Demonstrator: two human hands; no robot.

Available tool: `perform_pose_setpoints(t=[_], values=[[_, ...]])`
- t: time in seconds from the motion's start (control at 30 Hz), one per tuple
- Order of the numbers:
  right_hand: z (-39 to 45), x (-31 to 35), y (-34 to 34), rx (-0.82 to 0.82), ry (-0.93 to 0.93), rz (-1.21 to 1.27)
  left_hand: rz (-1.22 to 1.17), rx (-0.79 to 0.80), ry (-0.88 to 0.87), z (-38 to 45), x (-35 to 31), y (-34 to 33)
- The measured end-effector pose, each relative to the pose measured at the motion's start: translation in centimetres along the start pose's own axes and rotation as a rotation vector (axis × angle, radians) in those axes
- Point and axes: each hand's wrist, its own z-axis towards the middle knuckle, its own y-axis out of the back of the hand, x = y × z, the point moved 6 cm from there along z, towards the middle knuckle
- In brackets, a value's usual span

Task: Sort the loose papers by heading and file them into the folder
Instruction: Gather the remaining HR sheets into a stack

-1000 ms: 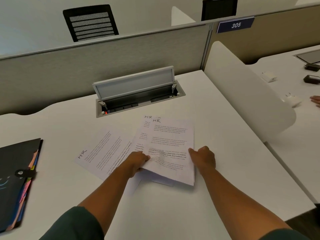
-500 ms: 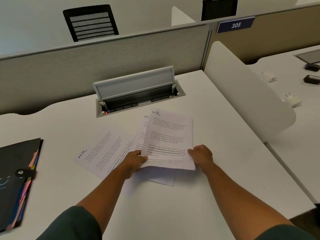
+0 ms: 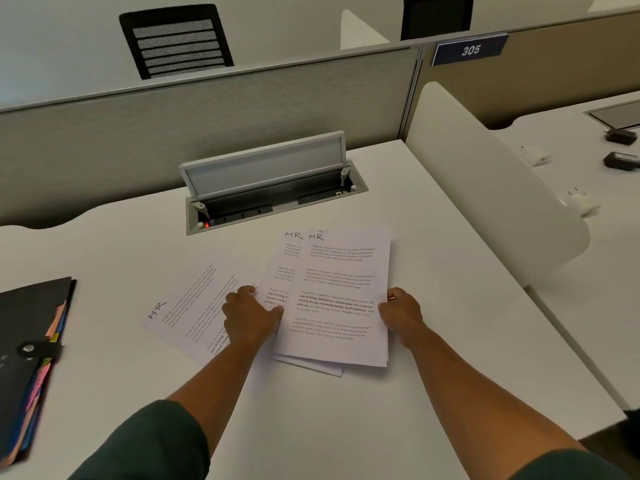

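Note:
A small stack of printed sheets headed "HR" (image 3: 341,292) lies on the white desk (image 3: 311,427) in front of me. My left hand (image 3: 251,315) grips the stack's left edge and my right hand (image 3: 401,315) grips its right edge. A second "HR" sheet peeks out from under the top one on the left. Another loose "HR" sheet (image 3: 188,308) lies turned at an angle to the left, partly under my left hand. A black expanding folder (image 3: 26,344) with coloured tabs and a snap strap lies shut at the desk's left edge.
An open cable box with a raised grey lid (image 3: 266,181) is set into the desk behind the papers. A rounded white divider (image 3: 485,188) stands to the right, with chargers and small black devices on the desk beyond. A grey partition runs along the back.
The top sheet was lifted and tilted up half a second ago; now it lies back down on the stack, shifted right so that two "HR" headings show side by side.

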Motion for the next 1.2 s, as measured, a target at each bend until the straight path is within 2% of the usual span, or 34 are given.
perform_pose_setpoints(t=[0.13, 0.27, 0.57, 0.77, 1.03, 1.2], values=[[0.1, -0.1, -0.1, 0.021, -0.007, 0.053, -0.044, 0.076, 0.074, 0.6, 0.3, -0.4], [0.0, -0.1, -0.3, 0.022, 0.008, 0.06, -0.053, 0.153, 0.054, 2.0, 1.6, -1.2], [-0.6, 0.6, -1.1, 0.056, 0.075, -0.003, -0.494, 0.348, -0.04, -0.3, -1.2, -0.9], [-1.0, 1.1, -1.9, 0.118, 0.08, 0.004, -0.619, 0.543, -0.103, -1.8, -2.2, -1.7], [-0.9, 1.1, -1.8, 0.139, -0.003, 0.212, -0.683, 0.608, -0.077, -2.3, -2.5, -1.3], [-1.1, 1.8, -2.5, 0.237, -0.036, 0.364, -0.698, 0.668, -0.09, -2.6, -2.3, -0.7]])
